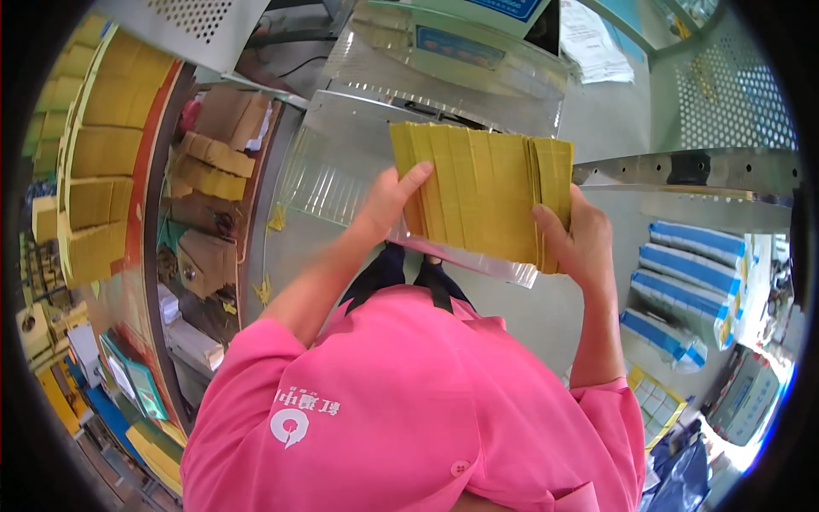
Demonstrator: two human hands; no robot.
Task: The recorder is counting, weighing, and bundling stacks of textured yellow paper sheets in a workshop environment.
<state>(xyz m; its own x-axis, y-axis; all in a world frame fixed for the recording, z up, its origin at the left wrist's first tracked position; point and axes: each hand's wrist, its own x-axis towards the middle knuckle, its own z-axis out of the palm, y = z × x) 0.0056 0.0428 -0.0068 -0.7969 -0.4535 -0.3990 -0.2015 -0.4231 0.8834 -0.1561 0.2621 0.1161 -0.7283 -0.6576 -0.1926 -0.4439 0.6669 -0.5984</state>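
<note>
A fanned stack of yellow paper sheets (473, 192) is held up in front of me, its layers overlapping like steps from left to right. My left hand (397, 198) grips the left edge, thumb on the front face and fingers hidden behind. At the right edge, my right hand (582, 235) is closed round a thicker bunch of the same sheets, its thumb pressed on the front. Beneath and beyond the stack is a clear plastic tray (328, 141) attached to a machine.
Stacks of yellow sheets (107, 154) stand on the bench at left, above a shelf with brown cardboard pieces (209, 260). A metal rail (682, 175) juts in from the right. Blue-and-white wrapped packs (687, 282) lie at right. Scraps (263, 290) litter the floor.
</note>
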